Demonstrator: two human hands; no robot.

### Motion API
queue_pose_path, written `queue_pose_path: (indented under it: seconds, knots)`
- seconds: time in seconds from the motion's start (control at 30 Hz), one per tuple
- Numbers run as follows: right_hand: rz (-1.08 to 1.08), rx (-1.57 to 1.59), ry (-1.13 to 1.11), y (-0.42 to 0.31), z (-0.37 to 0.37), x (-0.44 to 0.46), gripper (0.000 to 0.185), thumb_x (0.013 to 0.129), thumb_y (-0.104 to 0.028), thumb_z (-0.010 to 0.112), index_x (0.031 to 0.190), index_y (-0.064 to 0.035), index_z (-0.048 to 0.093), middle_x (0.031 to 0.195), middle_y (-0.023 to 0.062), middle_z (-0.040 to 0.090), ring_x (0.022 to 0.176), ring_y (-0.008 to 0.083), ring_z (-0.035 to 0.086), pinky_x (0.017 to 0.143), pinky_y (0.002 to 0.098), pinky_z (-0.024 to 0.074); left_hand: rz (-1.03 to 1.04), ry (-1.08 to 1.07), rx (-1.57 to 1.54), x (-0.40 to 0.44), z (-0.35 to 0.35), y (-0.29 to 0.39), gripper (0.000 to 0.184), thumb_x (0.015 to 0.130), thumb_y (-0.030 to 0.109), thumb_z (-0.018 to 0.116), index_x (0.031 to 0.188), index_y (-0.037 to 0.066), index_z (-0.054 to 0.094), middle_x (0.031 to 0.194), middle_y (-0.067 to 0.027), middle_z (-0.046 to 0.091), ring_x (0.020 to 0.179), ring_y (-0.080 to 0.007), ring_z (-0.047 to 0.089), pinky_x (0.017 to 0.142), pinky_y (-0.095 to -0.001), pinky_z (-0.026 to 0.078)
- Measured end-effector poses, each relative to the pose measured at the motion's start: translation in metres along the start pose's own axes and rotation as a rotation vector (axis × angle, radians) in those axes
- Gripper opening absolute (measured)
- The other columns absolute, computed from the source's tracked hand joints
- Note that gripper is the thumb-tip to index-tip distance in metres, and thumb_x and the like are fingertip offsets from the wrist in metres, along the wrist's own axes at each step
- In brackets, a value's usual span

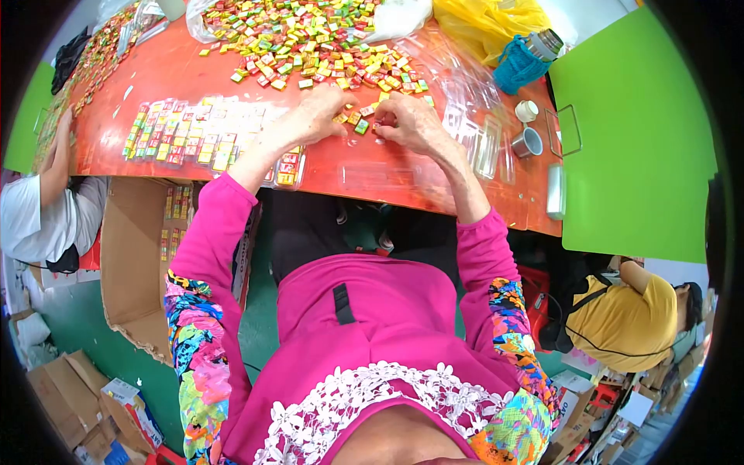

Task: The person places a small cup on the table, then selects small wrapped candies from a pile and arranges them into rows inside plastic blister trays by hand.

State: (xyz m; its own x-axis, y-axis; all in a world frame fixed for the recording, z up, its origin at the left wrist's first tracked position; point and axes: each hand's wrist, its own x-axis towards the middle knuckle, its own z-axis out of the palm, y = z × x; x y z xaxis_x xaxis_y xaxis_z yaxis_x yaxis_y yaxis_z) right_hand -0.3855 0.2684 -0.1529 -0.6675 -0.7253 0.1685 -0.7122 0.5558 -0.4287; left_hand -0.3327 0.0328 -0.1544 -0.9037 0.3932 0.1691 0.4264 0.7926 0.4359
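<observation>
Both my hands hover low over the red table among small wrapped pieces, red, yellow and green. My left hand (319, 115) has its thumb and fingers apart, with a yellow piece (340, 118) lying in the gap. Curled on the other side, my right hand (412, 124) has a small red piece (377, 126) at its thumb and fingertips. Between the hands lie a yellow piece (354, 118) and a green piece (362, 126). A large loose pile of such pieces (310, 43) spreads beyond them. Left of my left forearm stand rows of pieces in clear plastic trays (182, 133).
At the right are clear plastic trays (488, 147), a metal cup (527, 142), a white lid (526, 111) and a flask in a blue cover (521, 66). A yellow bag (488, 27) lies behind. Below the table edge stands a cardboard box (136, 248). Other people sit at both sides.
</observation>
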Motion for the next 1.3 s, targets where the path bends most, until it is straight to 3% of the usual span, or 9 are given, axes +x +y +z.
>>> queue_pose_path:
  seconds: [0.23, 0.43, 0.47, 0.6, 0.7, 0.87, 1.03, 1.27, 1.3]
  knots:
    - [-0.122, 0.004, 0.193, -0.017, 0.004, 0.022, 0.017, 0.082, -0.018, 0.069, 0.092, -0.0041, 0.069, 0.085, 0.0121, 0.064, 0.081, 0.0302, 0.064, 0.072, 0.042, 0.0498, -0.037, 0.045, 0.011, -0.01, -0.018, -0.008, 0.058, 0.074, 0.01, 0.074, 0.131, 0.012, 0.06, 0.095, -0.0063, 0.065, 0.099, -0.0243, 0.057, 0.087, -0.0368, 0.048]
    - [-0.032, -0.093, 0.083, -0.015, 0.009, 0.028, 0.016, 0.083, -0.017, 0.068, 0.094, -0.006, 0.073, 0.085, 0.0144, 0.063, 0.082, 0.031, 0.064, 0.072, 0.0428, 0.0493, 0.007, -0.038, 0.15, -0.005, -0.011, -0.002, 0.042, 0.074, 0.013, 0.073, 0.116, 0.011, 0.067, 0.099, -0.0093, 0.063, 0.107, -0.0316, 0.054, 0.091, -0.0461, 0.046]
    - [-0.014, -0.089, 0.055, -0.016, 0.01, 0.027, 0.016, 0.084, -0.018, 0.068, 0.093, -0.0059, 0.073, 0.086, 0.0146, 0.062, 0.082, 0.031, 0.064, 0.072, 0.0428, 0.0491, -0.048, -0.082, 0.123, -0.002, -0.011, 0.0, 0.032, 0.078, 0.019, 0.073, 0.108, 0.012, 0.07, 0.097, -0.0057, 0.06, 0.109, -0.0264, 0.052, 0.099, -0.0472, 0.038]
    - [-0.076, -0.1, 0.001, -0.026, 0.007, 0.024, 0.016, 0.084, -0.019, 0.068, 0.094, -0.0063, 0.073, 0.088, 0.0137, 0.06, 0.081, 0.0299, 0.062, 0.071, 0.0422, 0.0484, -0.044, -0.032, 0.117, 0.0, -0.004, -0.005, 0.03, 0.078, 0.021, 0.074, 0.106, 0.012, 0.07, 0.098, -0.0063, 0.059, 0.109, -0.0271, 0.052, 0.096, -0.046, 0.039]
    - [-0.036, 0.034, -0.004, -0.022, 0.005, 0.023, 0.017, 0.082, -0.021, 0.071, 0.093, -0.009, 0.073, 0.089, 0.0143, 0.062, 0.087, 0.0334, 0.063, 0.076, 0.0447, 0.0487, -0.039, -0.023, 0.121, -0.003, -0.005, -0.004, 0.028, 0.078, 0.022, 0.075, 0.102, 0.011, 0.069, 0.098, -0.0066, 0.058, 0.108, -0.0272, 0.052, 0.095, -0.0458, 0.04]
    - [0.023, -0.043, 0.059, -0.004, -0.004, 0.006, 0.02, 0.08, -0.021, 0.073, 0.094, -0.007, 0.073, 0.09, 0.014, 0.062, 0.088, 0.0325, 0.063, 0.076, 0.0444, 0.0487, -0.042, -0.053, 0.103, -0.004, -0.008, -0.002, 0.025, 0.077, 0.023, 0.077, 0.096, 0.009, 0.069, 0.097, -0.0067, 0.058, 0.105, -0.027, 0.052, 0.091, -0.0436, 0.042]
    - [0.01, -0.081, 0.036, -0.005, -0.003, -0.001, 0.02, 0.081, -0.022, 0.073, 0.094, -0.0072, 0.069, 0.09, 0.0103, 0.061, 0.086, 0.0268, 0.062, 0.075, 0.0401, 0.0479, 0.019, 0.011, 0.108, -0.003, 0.002, -0.005, 0.025, 0.077, 0.024, 0.077, 0.094, 0.008, 0.069, 0.095, -0.0071, 0.058, 0.102, -0.0272, 0.053, 0.089, -0.0415, 0.043]
    - [-0.025, -0.118, -0.004, -0.009, -0.009, -0.004, 0.018, 0.081, -0.02, 0.073, 0.092, -0.0068, 0.069, 0.088, 0.0095, 0.063, 0.083, 0.0268, 0.062, 0.073, 0.0396, 0.0485, -0.013, -0.013, 0.105, 0.0, 0.0, 0.002, 0.023, 0.081, 0.023, 0.074, 0.098, 0.007, 0.069, 0.098, -0.0101, 0.06, 0.103, -0.0282, 0.055, 0.089, -0.0411, 0.045]
    - [-0.012, -0.076, 0.02, -0.002, -0.008, -0.004, 0.017, 0.081, -0.019, 0.073, 0.093, -0.0064, 0.069, 0.087, 0.0098, 0.063, 0.081, 0.0266, 0.062, 0.073, 0.0391, 0.0488, 0.043, 0.07, 0.098, 0.002, 0.001, -0.003, 0.023, 0.082, 0.022, 0.072, 0.099, 0.007, 0.069, 0.099, -0.0105, 0.061, 0.103, -0.0288, 0.056, 0.089, -0.0413, 0.045]
